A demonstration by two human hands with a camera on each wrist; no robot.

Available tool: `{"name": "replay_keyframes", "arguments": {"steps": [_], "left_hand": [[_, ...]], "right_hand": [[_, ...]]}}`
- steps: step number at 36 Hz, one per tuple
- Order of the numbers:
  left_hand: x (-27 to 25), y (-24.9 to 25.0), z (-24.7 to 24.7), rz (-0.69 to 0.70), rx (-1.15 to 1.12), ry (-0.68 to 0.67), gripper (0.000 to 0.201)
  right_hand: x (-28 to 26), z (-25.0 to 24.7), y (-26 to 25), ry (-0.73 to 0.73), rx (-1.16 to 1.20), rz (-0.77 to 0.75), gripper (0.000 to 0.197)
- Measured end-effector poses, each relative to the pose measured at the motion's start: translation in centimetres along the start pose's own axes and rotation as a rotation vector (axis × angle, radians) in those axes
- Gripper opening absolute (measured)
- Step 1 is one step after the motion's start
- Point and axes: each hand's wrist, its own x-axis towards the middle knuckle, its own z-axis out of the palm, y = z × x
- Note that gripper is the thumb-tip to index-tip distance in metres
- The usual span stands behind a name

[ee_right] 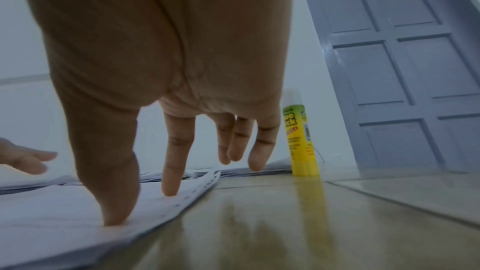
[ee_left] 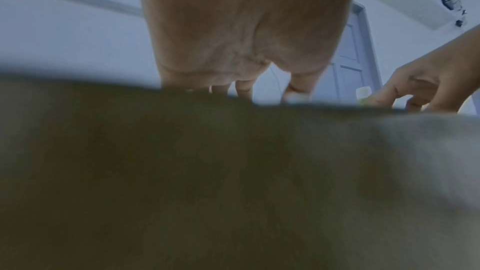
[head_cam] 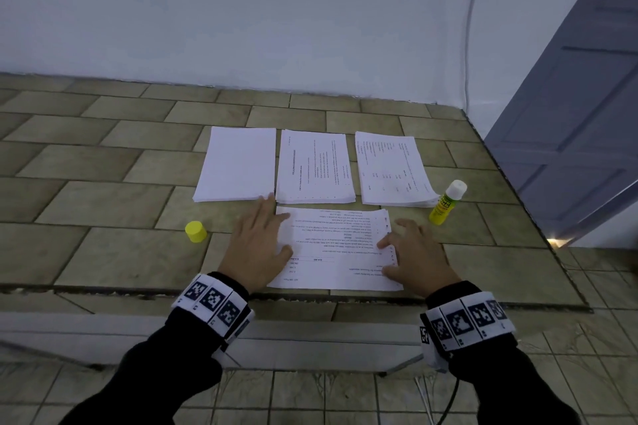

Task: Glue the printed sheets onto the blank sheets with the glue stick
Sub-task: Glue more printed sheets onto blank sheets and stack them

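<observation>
A printed sheet (head_cam: pixel 335 248) lies on the tiled surface near its front edge, its text upside down to me. My left hand (head_cam: pixel 257 245) lies flat on the sheet's left edge, fingers straight. My right hand (head_cam: pixel 414 257) presses the right edge with spread fingers (ee_right: pixel 171 171). Behind it lie three piles: blank sheets (head_cam: pixel 238 164), printed sheets (head_cam: pixel 314 166) in the middle and more printed sheets (head_cam: pixel 390 169) on the right. The yellow glue stick (head_cam: pixel 447 202) stands uncapped at the right, also in the right wrist view (ee_right: pixel 300 137). Its yellow cap (head_cam: pixel 195 231) sits to the left.
The tiled surface (head_cam: pixel 103 203) ends at a front edge near my wrists and at a white wall (head_cam: pixel 241 10) behind. A grey panelled door (head_cam: pixel 580 114) stands at the right. A white cable (head_cam: pixel 471 28) runs down the wall.
</observation>
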Motion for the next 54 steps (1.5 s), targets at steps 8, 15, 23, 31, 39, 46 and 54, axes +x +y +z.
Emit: {"name": "replay_keyframes", "arguments": {"steps": [8, 15, 23, 31, 39, 46, 54], "left_hand": [[-0.2, 0.3, 2.1, -0.051, 0.197, -0.057, 0.087], [0.0, 0.4, 2.3, -0.054, 0.197, -0.044, 0.086], [0.0, -0.1, 2.8, -0.002, 0.201, -0.004, 0.066], [-0.1, 0.0, 2.7, -0.006, 0.198, 0.012, 0.077], [0.0, -0.1, 2.9, -0.007, 0.175, 0.049, 0.079], [0.1, 0.1, 2.9, -0.011, 0.166, 0.074, 0.077], [0.0, -0.1, 3.1, 0.013, 0.202, 0.083, 0.065]], "right_hand": [[-0.6, -0.1, -1.6, 0.059, -0.265, -0.044, 0.04], [0.8, 2.7, -8.0, 0.004, -0.013, -0.184, 0.067], [3.7, 6.6, -11.2, 0.068, 0.02, -0.258, 0.095], [3.4, 6.0, -3.8, 0.125, -0.025, -0.047, 0.086], [3.2, 5.2, -2.0, 0.171, -0.023, 0.184, 0.07], [3.3, 5.4, -8.4, 0.189, -0.048, -0.143, 0.089], [4.0, 7.4, -8.2, 0.136, -0.059, -0.242, 0.107]]}}
